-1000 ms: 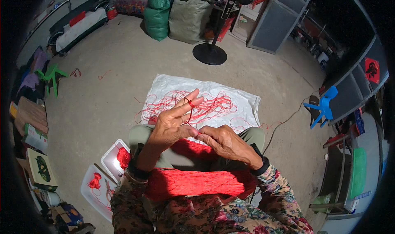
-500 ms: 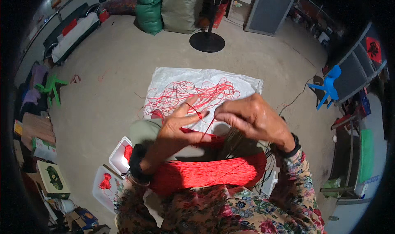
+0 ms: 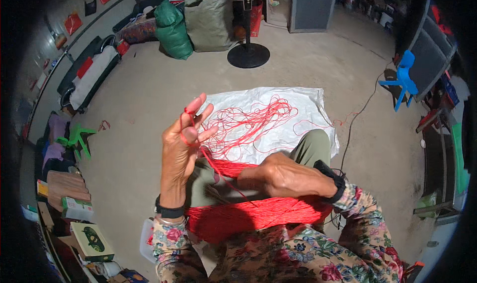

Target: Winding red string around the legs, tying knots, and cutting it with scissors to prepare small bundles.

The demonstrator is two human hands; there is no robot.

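My left hand (image 3: 186, 139) is raised at the left of my lap, its fingers spread. Red cord (image 3: 218, 173) loops around its thumb and a finger, then slants down to the right toward my lap. My right hand (image 3: 285, 176) is lower, over my lap, back up and fingers curled under. Its fingertips are hidden, so what they grip does not show. Across my lap lies a thick hank of red cord (image 3: 258, 211), and more bundled red cord (image 3: 226, 167) lies beyond it, between my legs.
A white sheet (image 3: 310, 101) on the floor ahead carries loose, tangled red cord (image 3: 248, 119). A white plastic box (image 3: 147, 240) stands at my left. Farther out are a green stool (image 3: 78, 140), a blue chair (image 3: 405, 79), a fan base (image 3: 248, 55), a black cable (image 3: 355, 116) and stuffed sacks (image 3: 208, 22).
My hands, close together before, have moved apart. The left rose and turned upright with cord looped on it; the right dropped toward my lap. The view has shifted somewhat.
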